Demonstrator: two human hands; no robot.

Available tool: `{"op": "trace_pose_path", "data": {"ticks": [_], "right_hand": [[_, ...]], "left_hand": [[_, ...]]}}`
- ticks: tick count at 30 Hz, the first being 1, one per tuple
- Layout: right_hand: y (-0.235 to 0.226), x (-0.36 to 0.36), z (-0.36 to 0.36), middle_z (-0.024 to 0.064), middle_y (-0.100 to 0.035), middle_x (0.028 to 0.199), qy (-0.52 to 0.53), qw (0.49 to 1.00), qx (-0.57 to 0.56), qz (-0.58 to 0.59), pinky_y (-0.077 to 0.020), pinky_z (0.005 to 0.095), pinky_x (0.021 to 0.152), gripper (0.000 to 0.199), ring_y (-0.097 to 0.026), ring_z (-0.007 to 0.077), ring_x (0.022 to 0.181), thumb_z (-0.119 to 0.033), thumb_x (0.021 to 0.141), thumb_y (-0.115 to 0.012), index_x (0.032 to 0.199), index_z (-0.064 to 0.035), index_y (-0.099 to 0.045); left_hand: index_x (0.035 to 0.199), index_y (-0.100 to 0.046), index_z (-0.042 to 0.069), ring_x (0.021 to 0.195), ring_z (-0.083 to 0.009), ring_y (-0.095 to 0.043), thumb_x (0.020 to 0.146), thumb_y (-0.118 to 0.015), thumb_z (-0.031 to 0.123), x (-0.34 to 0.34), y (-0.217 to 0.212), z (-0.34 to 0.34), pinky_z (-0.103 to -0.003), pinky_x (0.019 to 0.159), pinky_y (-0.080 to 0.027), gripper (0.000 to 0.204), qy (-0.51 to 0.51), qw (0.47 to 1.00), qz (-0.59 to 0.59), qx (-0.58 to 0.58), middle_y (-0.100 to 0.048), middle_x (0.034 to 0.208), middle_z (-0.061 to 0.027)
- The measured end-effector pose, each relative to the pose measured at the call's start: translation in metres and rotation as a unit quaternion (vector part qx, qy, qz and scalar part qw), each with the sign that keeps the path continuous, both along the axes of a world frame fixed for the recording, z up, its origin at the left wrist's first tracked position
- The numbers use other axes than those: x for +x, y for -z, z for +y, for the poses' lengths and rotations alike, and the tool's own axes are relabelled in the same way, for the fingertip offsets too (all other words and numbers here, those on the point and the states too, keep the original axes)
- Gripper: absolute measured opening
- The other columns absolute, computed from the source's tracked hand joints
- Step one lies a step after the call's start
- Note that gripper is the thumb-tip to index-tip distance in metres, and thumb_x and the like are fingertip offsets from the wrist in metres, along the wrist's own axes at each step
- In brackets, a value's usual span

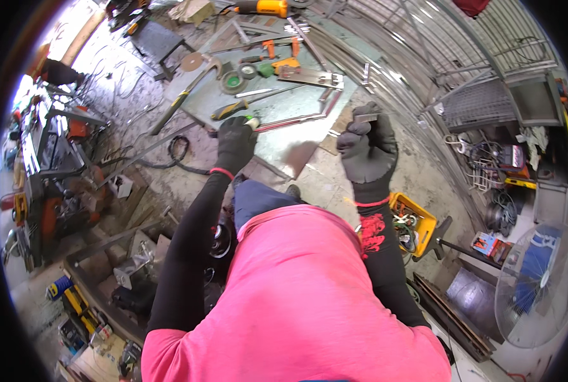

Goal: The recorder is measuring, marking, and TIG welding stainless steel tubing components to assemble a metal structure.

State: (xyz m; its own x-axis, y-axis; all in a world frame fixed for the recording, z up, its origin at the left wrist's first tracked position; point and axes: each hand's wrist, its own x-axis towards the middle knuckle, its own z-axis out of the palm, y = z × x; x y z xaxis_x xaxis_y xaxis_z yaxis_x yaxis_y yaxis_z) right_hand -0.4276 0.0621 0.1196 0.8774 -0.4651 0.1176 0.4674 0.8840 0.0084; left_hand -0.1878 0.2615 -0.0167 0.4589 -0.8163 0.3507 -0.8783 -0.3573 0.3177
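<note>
My left hand [236, 145], in a dark glove, is closed round a small white and yellow-green object [252, 121] at the near left edge of the metal-topped table [214, 102]. Its kind is mostly hidden by the fingers. Just beyond lies a yellow-and-black-handled screwdriver [230, 109]. A thin reddish metal bar [290, 123] runs right from that hand and meets another bar at a corner. My right hand [368, 153], also gloved, is raised right of the table, its fingers bent round a small flat grey metal piece [366, 117].
A hammer [180, 100], tape rolls [233, 81] and orange clamps [287, 65] lie on the table. Long metal bars [373, 70] line the far right. A yellow crate [429, 228] stands near my right forearm. A cable [179, 153] loops left; a fan [542, 280] stands right.
</note>
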Motion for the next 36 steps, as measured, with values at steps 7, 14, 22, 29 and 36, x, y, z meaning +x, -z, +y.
{"op": "trace_pose_path", "data": {"ticks": [7,14,22,29,36], "right_hand": [[0.003,-0.016,0.002,0.0056,-0.074,0.118,0.023,0.982,-0.045,0.180,-0.0526,0.0386,0.081,0.033,-0.068,0.0177,0.087,-0.027,0.113,-0.056,0.140,-0.0081,-0.064],[0.025,-0.023,0.000,0.0149,-0.072,0.107,-0.004,0.976,0.143,0.163,-0.0597,0.0293,0.071,0.018,-0.071,0.0192,0.077,-0.009,0.106,-0.057,0.106,0.0051,-0.068],[-0.001,-0.028,0.019,0.0154,-0.070,0.095,0.008,0.975,0.121,0.186,-0.0646,0.0308,0.073,0.021,-0.070,0.0198,0.075,-0.009,0.104,-0.055,0.103,0.0078,-0.067],[-0.010,-0.034,0.025,0.0103,-0.073,0.092,0.033,0.968,0.077,0.237,-0.0655,0.0340,0.070,0.028,-0.073,0.0205,0.076,-0.015,0.108,-0.051,0.115,0.0064,-0.069],[-0.004,-0.036,0.028,0.0102,-0.075,0.091,0.051,0.966,0.057,0.247,-0.0656,0.0337,0.068,0.024,-0.074,0.0192,0.074,-0.016,0.108,-0.052,0.110,0.0011,-0.069]], "left_hand": [[0.118,-0.076,0.013,0.111,-0.0412,-0.064,0.088,-0.075,0.021,0.007,0.004,-0.005,-0.052,0.095,-0.049,0.031,0.011,0.999,0.040,0.025,-0.069,0.118,-0.0152],[0.130,-0.072,0.013,0.117,-0.0412,-0.063,0.090,-0.076,0.027,0.002,-0.010,-0.007,-0.052,0.100,-0.049,0.042,-0.006,0.995,0.051,0.091,-0.069,0.123,-0.0168],[0.120,-0.077,0.008,0.103,-0.0323,-0.070,0.095,-0.081,0.024,-0.037,-0.060,-0.026,-0.043,0.092,-0.053,0.030,0.013,0.984,0.115,-0.132,-0.071,0.115,-0.0169],[0.121,-0.075,-0.003,0.080,-0.0061,-0.055,0.111,-0.065,0.030,-0.115,-0.179,-0.050,-0.027,0.068,-0.046,0.035,0.113,0.769,0.604,-0.176,-0.066,0.086,0.0001],[0.109,-0.073,-0.001,0.077,-0.0041,-0.051,0.109,-0.065,0.031,-0.123,-0.189,-0.060,-0.025,0.064,-0.042,0.033,0.126,0.781,0.594,-0.146,-0.062,0.082,0.0035]]}}
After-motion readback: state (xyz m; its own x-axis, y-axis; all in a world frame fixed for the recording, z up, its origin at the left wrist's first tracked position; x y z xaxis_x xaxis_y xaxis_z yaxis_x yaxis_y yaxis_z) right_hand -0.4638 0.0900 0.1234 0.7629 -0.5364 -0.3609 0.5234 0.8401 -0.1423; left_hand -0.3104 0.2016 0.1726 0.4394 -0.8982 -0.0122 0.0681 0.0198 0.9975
